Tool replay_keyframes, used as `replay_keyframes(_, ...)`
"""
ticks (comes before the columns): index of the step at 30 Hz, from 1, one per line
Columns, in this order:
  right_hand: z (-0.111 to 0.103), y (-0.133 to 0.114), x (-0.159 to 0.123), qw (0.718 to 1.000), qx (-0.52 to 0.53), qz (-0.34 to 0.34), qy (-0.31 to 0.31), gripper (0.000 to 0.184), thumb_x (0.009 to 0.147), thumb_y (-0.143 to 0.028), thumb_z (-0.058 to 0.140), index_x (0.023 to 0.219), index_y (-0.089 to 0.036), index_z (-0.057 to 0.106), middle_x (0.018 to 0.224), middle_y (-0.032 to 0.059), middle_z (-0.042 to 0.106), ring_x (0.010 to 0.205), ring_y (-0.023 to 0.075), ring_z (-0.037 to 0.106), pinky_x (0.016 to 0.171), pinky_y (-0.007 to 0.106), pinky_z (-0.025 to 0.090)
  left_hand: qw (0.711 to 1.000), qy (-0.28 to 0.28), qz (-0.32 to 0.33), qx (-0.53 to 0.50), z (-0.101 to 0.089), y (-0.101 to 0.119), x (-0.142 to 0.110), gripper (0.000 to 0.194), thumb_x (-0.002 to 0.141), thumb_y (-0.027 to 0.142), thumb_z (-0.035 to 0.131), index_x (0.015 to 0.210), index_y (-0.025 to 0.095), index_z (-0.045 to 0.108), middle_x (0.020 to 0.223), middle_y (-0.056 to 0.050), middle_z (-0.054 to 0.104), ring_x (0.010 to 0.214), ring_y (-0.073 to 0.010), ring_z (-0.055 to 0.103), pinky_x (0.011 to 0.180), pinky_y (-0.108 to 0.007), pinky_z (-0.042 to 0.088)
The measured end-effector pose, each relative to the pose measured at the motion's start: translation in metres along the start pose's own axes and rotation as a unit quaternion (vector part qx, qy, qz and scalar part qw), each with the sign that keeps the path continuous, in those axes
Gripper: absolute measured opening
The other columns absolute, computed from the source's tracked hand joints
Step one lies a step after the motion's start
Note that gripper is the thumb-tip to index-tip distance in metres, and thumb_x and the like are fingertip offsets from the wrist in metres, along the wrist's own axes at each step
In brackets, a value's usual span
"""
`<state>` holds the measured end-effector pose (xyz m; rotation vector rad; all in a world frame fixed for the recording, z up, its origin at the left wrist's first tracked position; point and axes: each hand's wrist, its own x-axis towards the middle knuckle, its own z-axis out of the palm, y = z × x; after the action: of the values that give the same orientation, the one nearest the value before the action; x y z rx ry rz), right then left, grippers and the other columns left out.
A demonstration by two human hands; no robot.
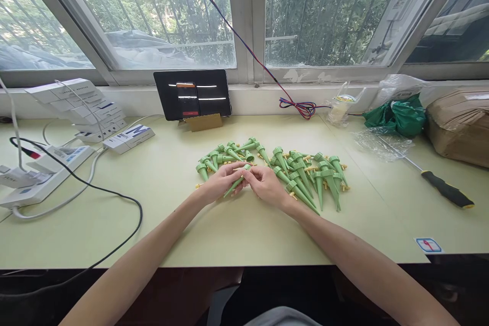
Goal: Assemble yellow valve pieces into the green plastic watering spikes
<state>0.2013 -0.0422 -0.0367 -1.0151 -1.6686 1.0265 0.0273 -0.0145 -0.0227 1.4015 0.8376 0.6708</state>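
Between my two hands is a green plastic watering spike (234, 187), its tip slanting down to the left and its ribbed cap up at the fingertips. My left hand (223, 181) is wrapped around the spike's body. The fingers of my right hand (264, 183) pinch at its cap end; some fingertips are hidden there. Just behind my left hand lies a loose group of the same green spikes (214, 158). Beside and beyond my right hand spreads a larger pile of spikes (305, 173), with small yellow valve pieces sticking out of their caps.
A dark tablet (214, 91) leans at the windowsill on a cardboard stand (203, 122). White boxes (95, 117) and a power strip (49, 178) with a black cable (126, 201) are on the left. On the right are a screwdriver (445, 188), a green bag (399, 116) and a brown parcel (458, 127).
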Motion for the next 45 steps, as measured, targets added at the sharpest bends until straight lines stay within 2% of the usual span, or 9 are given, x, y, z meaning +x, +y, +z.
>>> replay_keyframes(7,-0.0006,0.0006,-0.0004,1.000,-0.006,-0.002,0.002,0.046,0.093,-0.051,0.049,0.061,-0.019,0.046,0.052,-0.0046,0.037,0.050,0.0094,0.033,0.047,0.024,0.026,0.999,0.002,-0.001,0.033,0.0021,0.0011,-0.0025,0.051,0.092,0.046,0.058,0.132,0.016,0.055,0.058,0.006,0.047,0.045,-0.0059,0.036,0.048,-0.022,0.030)
replay_keyframes(14,-0.0011,-0.0043,-0.0002,1.000,0.015,0.011,0.006,0.048,0.093,-0.055,0.047,0.061,-0.019,0.046,0.049,-0.0049,0.036,0.048,0.0096,0.034,0.046,0.025,0.026,1.000,-0.012,-0.004,-0.028,0.0039,0.0043,-0.0022,0.055,0.089,0.049,0.061,0.131,0.014,0.055,0.058,0.006,0.048,0.042,-0.0051,0.036,0.044,-0.020,0.032)
replay_keyframes(24,-0.0010,-0.0047,-0.0014,1.000,0.018,0.013,0.002,0.049,0.092,-0.057,0.048,0.061,-0.019,0.049,0.049,-0.0042,0.038,0.047,0.0099,0.035,0.045,0.025,0.027,0.999,-0.025,-0.003,-0.043,0.0010,0.0029,-0.0023,0.052,0.088,0.045,0.066,0.129,0.015,0.060,0.048,0.008,0.041,0.039,-0.0045,0.031,0.040,-0.018,0.026)
replay_keyframes(32,-0.0010,-0.0063,-0.0019,1.000,0.019,0.013,-0.002,0.048,0.091,-0.057,0.048,0.061,-0.019,0.048,0.048,-0.0043,0.038,0.046,0.0099,0.034,0.045,0.025,0.027,0.999,-0.027,-0.010,-0.044,-0.0006,0.0014,-0.0021,0.050,0.088,0.045,0.066,0.128,0.015,0.061,0.047,0.009,0.041,0.038,-0.0039,0.029,0.040,-0.018,0.027)
replay_keyframes(36,-0.0013,-0.0069,-0.0015,1.000,0.017,0.013,0.000,0.049,0.091,-0.057,0.049,0.060,-0.019,0.048,0.048,-0.0042,0.039,0.047,0.0102,0.035,0.046,0.025,0.028,0.999,-0.014,-0.011,-0.039,0.0008,0.0029,-0.0027,0.051,0.087,0.045,0.067,0.127,0.015,0.060,0.050,0.008,0.043,0.039,-0.0040,0.033,0.040,-0.019,0.027)
replay_keyframes(45,0.0002,-0.0010,-0.0015,1.000,-0.014,-0.003,0.007,0.045,0.094,-0.055,0.047,0.069,-0.018,0.058,0.053,-0.0037,0.043,0.051,0.0112,0.036,0.049,0.025,0.028,1.000,0.001,-0.007,-0.002,-0.0052,0.0047,-0.0011,0.050,0.085,0.047,0.067,0.123,0.017,0.054,0.073,-0.001,0.062,0.049,-0.0089,0.052,0.045,-0.021,0.040)
